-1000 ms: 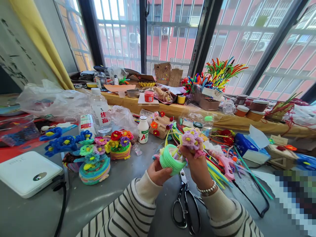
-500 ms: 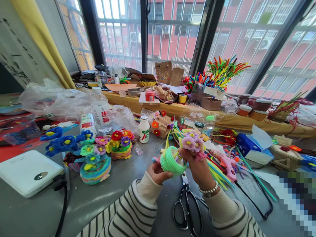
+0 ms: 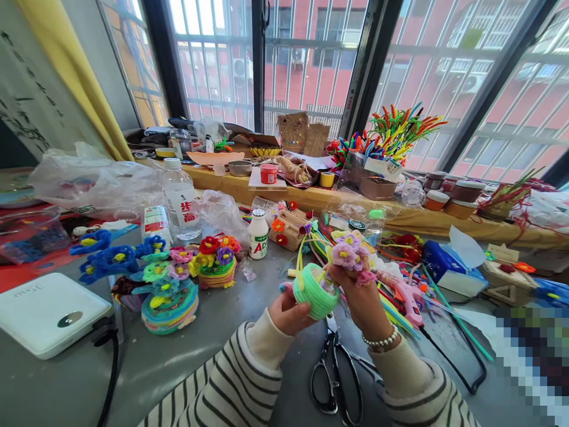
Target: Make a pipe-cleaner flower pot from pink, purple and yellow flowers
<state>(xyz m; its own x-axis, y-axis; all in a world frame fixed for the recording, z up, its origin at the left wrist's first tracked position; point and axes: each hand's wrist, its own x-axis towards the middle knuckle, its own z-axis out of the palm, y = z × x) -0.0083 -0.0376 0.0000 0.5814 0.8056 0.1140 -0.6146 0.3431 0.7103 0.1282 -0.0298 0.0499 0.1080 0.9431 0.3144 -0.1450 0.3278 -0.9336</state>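
My left hand (image 3: 290,313) is closed around the side of a small mint-green pot (image 3: 315,293) wound from fuzzy pipe cleaner, its opening tilted to the right. In my right hand (image 3: 362,296), closed at the pot's rim, is a bunch of pipe-cleaner flowers (image 3: 349,255), lilac with yellow centres and some pink. Its stems are partly hidden by my fingers and the pot. Below my hands lie black-handled scissors (image 3: 335,370) on the grey table (image 3: 213,362). Loose pipe cleaners (image 3: 398,317) spread behind my right hand.
Finished flower pots (image 3: 171,305) and a white box-shaped device (image 3: 53,314) stand at left. A small white bottle (image 3: 258,234) and a large clear bottle (image 3: 180,201) are behind. To the right lie a pink glue gun (image 3: 409,302) with a black cord and a blue tissue pack (image 3: 451,267).
The pot and my left hand have shifted slightly right. The flower bunch has moved a little right with my right hand. Both hands keep their hold.
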